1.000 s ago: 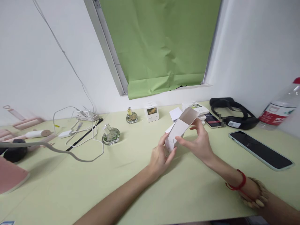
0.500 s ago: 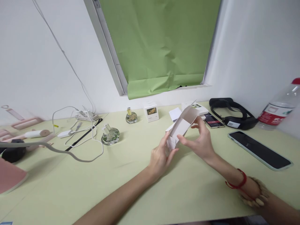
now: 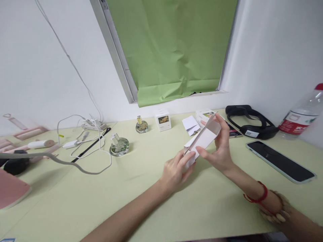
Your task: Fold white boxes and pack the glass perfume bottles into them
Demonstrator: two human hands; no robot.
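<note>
Between my hands, above the table, is a small white cardboard box (image 3: 205,137), tilted with its upper flaps raised. My left hand (image 3: 176,169) grips the lower end, fingers and thumb closed around it. At the upper right, my right hand (image 3: 219,148) holds the box's far end, fingertips on the raised flap and thumb against the side. Behind the box lie a folded white paper piece (image 3: 190,124) and a flat white box (image 3: 205,114) with a printed picture. A larger perfume bottle (image 3: 119,146) and a smaller perfume bottle (image 3: 141,125) stand to the left, near an upright white box (image 3: 163,121).
At right are a phone (image 3: 280,161), a black headset (image 3: 259,126) and a plastic bottle (image 3: 299,117) with a red label. Partly hidden behind my right hand is another phone (image 3: 234,132). White cables (image 3: 101,141) and pink items (image 3: 30,132) spread over the left side.
The box has shifted slightly right and turned, its lower end now folded in under my left fingers. My right fingers have moved up onto the top flap.
</note>
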